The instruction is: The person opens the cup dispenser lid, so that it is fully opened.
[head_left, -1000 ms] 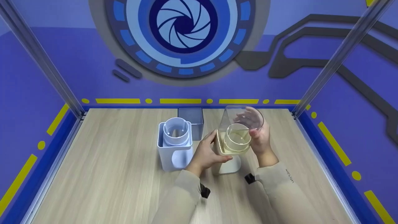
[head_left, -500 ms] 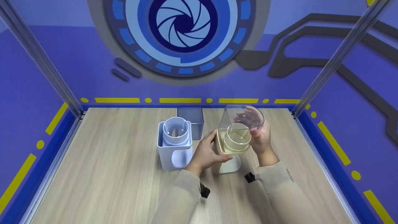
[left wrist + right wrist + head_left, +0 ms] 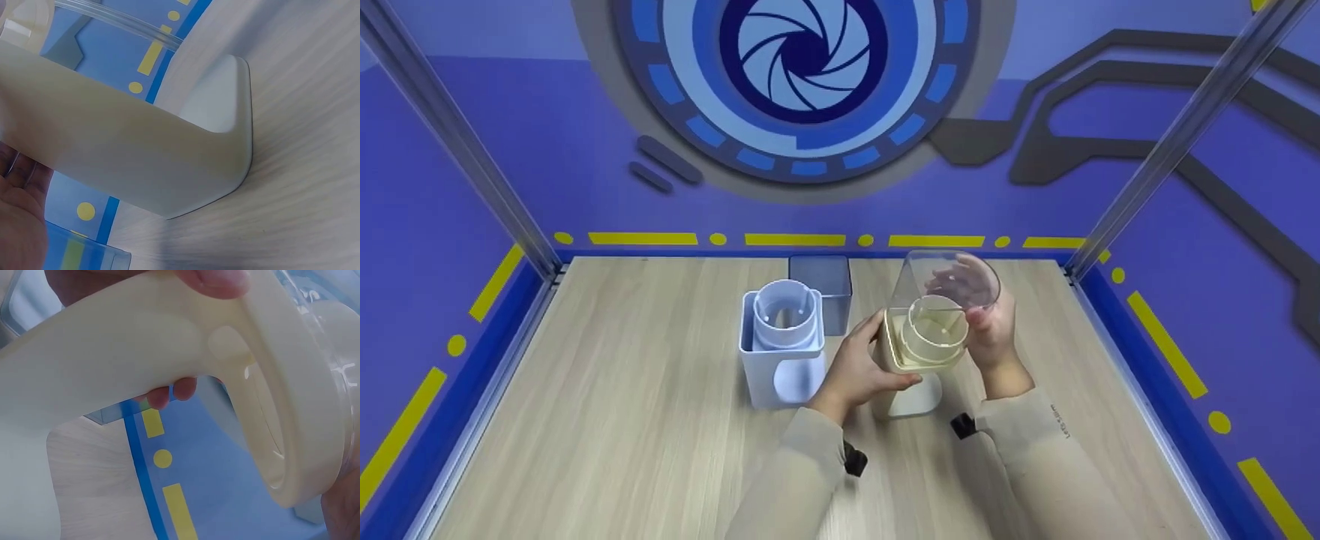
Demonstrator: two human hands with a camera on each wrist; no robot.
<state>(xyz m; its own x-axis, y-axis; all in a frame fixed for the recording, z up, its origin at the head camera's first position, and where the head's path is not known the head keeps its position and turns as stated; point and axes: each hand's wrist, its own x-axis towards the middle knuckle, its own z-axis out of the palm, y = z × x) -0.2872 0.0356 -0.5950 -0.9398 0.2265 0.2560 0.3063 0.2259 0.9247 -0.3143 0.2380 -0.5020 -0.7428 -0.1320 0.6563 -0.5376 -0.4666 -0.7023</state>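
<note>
My left hand (image 3: 856, 373) grips the upper body of a cream plastic stand (image 3: 124, 135), thumb in front and fingers at its left side. The stand has a foot, a square tray-like top and a round open cup (image 3: 934, 330) in that top. A clear, faintly tinted plastic cover (image 3: 916, 281) stands over the back of the cream top, and my right hand (image 3: 994, 341) holds it at the right, thumb at its lower edge. Its fingers show through the clear wall. In the right wrist view, the stand's hollow top and the cover's rim (image 3: 340, 382) meet or nearly meet.
Left of my hands stands a similar light blue stand (image 3: 761, 379) with a round cup in its top. A smoky blue clear cover (image 3: 832, 279) sits behind it near the back wall. Printed panels and metal posts (image 3: 1177, 142) border the wooden table (image 3: 622, 420).
Both hands keep their hold on the cream stand and the clear cover. The head view has shifted very slightly; nothing else has visibly moved.
</note>
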